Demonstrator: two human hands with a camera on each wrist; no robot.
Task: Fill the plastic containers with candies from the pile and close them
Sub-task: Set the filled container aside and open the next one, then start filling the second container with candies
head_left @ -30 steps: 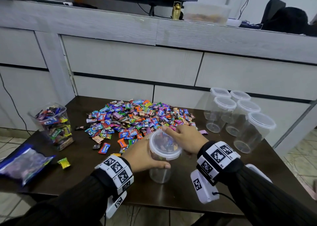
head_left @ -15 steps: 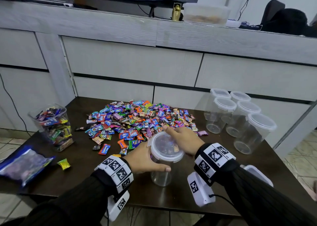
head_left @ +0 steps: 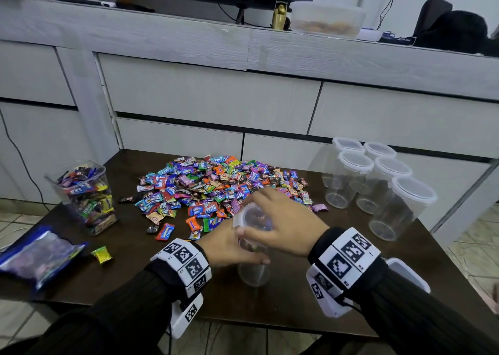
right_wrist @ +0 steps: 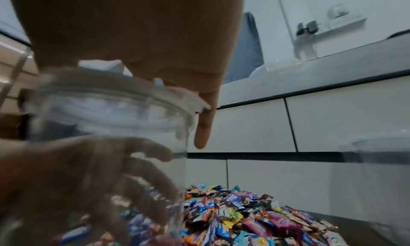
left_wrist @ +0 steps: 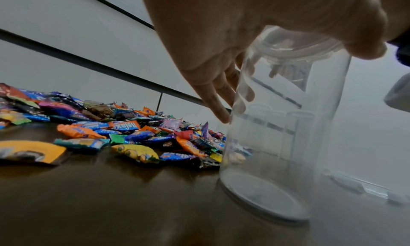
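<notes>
Left hand point(head_left: 229, 246) wrapped around a clear empty container point(head_left: 253, 273) standing on the dark table point(head_left: 129, 281); right hand point(head_left: 280, 226) spread over its lid point(head_left: 244, 215), fingers curled on the rim. Beyond, candy pile point(head_left: 216, 187); right, five lidded containers point(head_left: 378, 182); left, filled tub point(head_left: 86, 195).

Both arms are wearing black ribbed knit sleeves point(head_left: 113, 308) reaching down to the wrists. Each wrist is carrying a white band point(head_left: 186, 263) printed with square black-and-white coded markers, and a white boxy camera unit point(head_left: 186, 317) is hanging beneath it. A thin black cable point(head_left: 351, 304) is running from the right unit. The left hand point(head_left: 229, 246) and right hand point(head_left: 283, 225) are showing bare.
</notes>
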